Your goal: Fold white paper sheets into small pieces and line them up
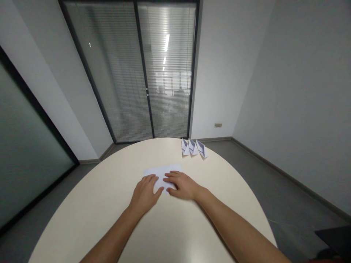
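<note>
A white sheet of paper [163, 170] lies on the round cream table [90, 204] in front of me. My left hand [144, 191] rests on the sheet's left part, its thumb stretched toward the middle and its fingers extended. Over the right part lies my right hand [182, 185], palm down, with fingers spread and pointing left. Both hands hide much of the paper's lower area, so its lower edge shows only in part between the thumbs. Neither hand is wrapped round anything.
Three folded white paper pieces [193, 148] stand in a row near the table's far right edge. Beyond the table is a glass door [170, 109] with blinds. A dark object [336, 239] shows at the lower right, beside the table.
</note>
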`<state>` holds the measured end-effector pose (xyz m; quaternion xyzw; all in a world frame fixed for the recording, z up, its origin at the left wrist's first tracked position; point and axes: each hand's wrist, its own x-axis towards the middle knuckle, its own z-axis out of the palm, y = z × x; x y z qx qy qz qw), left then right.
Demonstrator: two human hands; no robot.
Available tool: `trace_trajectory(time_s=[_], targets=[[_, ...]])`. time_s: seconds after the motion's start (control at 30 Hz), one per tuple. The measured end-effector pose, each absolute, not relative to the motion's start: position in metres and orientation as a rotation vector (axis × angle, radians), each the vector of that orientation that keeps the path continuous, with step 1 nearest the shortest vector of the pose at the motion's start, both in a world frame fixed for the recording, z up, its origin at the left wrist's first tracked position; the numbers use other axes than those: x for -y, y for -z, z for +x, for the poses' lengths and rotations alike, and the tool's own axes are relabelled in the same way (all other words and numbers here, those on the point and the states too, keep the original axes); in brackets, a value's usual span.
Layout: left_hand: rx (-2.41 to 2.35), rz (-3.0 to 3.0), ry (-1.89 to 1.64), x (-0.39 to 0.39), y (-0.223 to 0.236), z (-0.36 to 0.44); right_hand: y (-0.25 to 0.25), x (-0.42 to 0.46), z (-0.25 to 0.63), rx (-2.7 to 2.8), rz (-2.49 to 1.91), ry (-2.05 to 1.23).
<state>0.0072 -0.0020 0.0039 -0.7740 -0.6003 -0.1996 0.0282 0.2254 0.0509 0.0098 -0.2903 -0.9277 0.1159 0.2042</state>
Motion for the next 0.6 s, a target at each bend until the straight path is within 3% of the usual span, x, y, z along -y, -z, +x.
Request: trace_trajectory(time_s=[0.27, 0.6], targets=[[1.931, -2.208, 0.635, -0.007, -0.004, -0.015, -0.011, -0.049, 0.226, 2.595, -0.801, -0.34], [1.731, -2.535, 0.698, 0.009, -0.013, 0.016, -0.014, -0.05, 0.224, 2.602, -0.804, -0.336]])
